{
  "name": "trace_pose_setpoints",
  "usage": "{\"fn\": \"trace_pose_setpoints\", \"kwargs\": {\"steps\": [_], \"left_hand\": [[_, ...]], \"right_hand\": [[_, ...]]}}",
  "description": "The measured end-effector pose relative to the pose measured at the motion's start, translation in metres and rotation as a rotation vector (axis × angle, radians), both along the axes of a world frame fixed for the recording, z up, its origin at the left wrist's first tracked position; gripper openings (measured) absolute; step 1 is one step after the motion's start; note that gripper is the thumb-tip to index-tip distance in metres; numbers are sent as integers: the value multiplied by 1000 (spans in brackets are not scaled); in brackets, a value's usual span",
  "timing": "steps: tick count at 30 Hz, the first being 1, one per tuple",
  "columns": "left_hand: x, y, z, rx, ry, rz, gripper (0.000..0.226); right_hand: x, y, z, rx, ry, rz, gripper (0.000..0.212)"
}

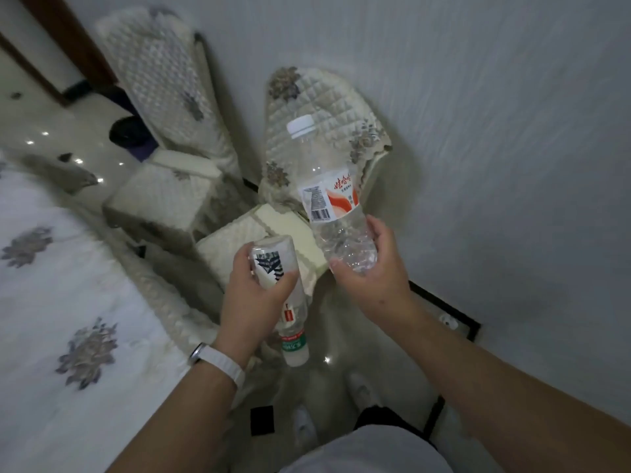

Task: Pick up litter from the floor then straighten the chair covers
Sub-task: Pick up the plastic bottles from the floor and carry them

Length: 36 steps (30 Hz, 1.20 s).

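Both hands are full. The right hand (370, 268) curls round the base of a red-labelled bottle (327, 196), whose long axis runs up and away, cap toward the nearer chair cover (317, 104). The left hand (254, 295) grips a dark-labelled bottle (271, 261), neck end pointing down at the floor (345, 339). Both bottles are off the floor. The rumpled cover lies straight ahead at the floor's wall edge, nearer the right hand. I judge neither hand is free for it yet.

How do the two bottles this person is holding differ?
The right-hand bottle stands cap up with an orange-and-white label; the left-hand bottle points cap down with a dark-patterned label. The right hand grips its bottle's base, the left hand its middle. Both are clear plastic.
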<state>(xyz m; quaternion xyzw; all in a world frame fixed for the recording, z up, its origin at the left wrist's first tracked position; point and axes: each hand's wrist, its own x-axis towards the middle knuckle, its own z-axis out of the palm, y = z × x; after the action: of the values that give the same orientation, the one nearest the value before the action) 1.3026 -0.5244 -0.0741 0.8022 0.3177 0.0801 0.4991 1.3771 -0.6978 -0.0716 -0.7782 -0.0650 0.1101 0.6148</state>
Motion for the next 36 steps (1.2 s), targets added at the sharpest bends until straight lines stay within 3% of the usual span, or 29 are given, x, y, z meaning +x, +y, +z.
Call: {"fn": "trace_pose_setpoints", "kwargs": {"steps": [7,12,20,28,33,36], "left_hand": [[-32,27,29,73,-5,327,58],[-106,43,50,99,-12,602,65],[-266,47,61,52,-84,1034,70],[-440,64,47,-3,-165,1229,62],[-541,72,34,-19,-201,1366,71],[-600,65,35,5,-207,1417,60]], "right_hand": [[35,56,6,-7,-15,387,75],[-1,111,13,-8,-44,675,64],[-129,177,20,-60,-93,1069,72],[-297,222,17,-130,-153,1267,70],[-397,249,12,-147,-188,1347,70],[-460,260,14,-141,-196,1430,73]]}}
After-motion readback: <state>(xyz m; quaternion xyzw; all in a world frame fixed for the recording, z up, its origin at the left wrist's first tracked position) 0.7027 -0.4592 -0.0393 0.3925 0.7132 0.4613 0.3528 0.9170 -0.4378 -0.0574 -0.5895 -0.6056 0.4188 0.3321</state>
